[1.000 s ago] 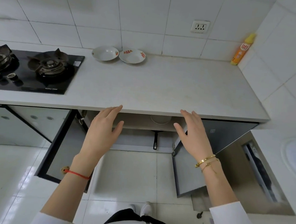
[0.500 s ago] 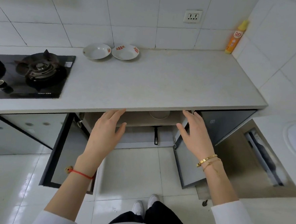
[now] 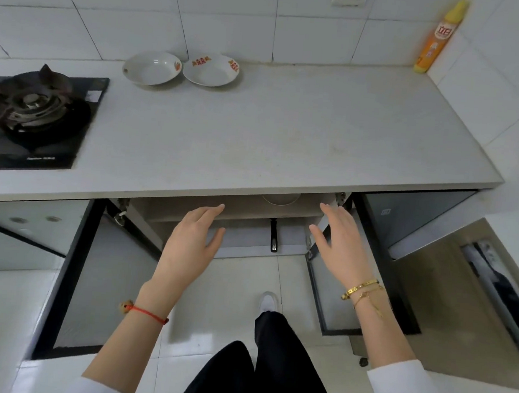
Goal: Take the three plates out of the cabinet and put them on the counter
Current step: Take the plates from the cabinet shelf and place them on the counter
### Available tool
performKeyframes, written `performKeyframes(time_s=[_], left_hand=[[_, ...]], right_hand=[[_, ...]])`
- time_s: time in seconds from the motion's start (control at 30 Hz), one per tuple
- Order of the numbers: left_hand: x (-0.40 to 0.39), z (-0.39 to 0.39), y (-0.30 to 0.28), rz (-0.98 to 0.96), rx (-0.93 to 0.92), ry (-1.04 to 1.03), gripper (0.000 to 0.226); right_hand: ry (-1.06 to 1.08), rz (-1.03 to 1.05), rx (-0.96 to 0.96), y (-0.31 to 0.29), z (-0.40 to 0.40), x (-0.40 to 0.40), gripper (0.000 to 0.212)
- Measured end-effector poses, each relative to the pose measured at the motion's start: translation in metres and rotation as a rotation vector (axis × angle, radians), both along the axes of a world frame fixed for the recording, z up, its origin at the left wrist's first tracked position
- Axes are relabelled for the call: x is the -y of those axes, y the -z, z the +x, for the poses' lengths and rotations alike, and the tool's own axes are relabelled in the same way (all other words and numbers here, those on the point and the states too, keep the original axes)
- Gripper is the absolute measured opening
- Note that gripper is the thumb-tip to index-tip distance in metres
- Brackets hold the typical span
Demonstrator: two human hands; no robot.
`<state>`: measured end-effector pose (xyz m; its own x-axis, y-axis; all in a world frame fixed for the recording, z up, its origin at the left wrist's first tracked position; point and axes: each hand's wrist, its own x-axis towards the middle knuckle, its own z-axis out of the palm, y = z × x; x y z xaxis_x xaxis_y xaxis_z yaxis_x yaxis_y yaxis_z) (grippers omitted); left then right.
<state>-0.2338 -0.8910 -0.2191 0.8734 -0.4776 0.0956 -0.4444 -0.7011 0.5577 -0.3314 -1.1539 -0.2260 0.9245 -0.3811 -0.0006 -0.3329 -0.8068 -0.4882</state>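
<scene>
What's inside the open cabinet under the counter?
On the cabinet shelf, only the front rim of one white dish shows; the counter edge hides the rest. Below it, a black handle sticks out. Anything deeper is covered.

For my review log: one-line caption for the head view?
Both open hands, left hand and right hand, reach toward the open cabinet; two plates sit on the counter.
</scene>
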Motion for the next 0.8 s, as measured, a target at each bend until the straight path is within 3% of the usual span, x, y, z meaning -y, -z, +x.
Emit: performKeyframes(time_s=[0.57,0.8], left_hand=[[0.093,0.129,0.329,-0.067,0.016,-0.024,0.046],[0.113,0.172,0.409,-0.107,0.130,-0.023,0.038]], right_hand=[[0.002,-0.017,0.086,0.333,0.135,0.089,0.050],[0.036,-0.086,0.153,0.414,0.175,0.113,0.051]])
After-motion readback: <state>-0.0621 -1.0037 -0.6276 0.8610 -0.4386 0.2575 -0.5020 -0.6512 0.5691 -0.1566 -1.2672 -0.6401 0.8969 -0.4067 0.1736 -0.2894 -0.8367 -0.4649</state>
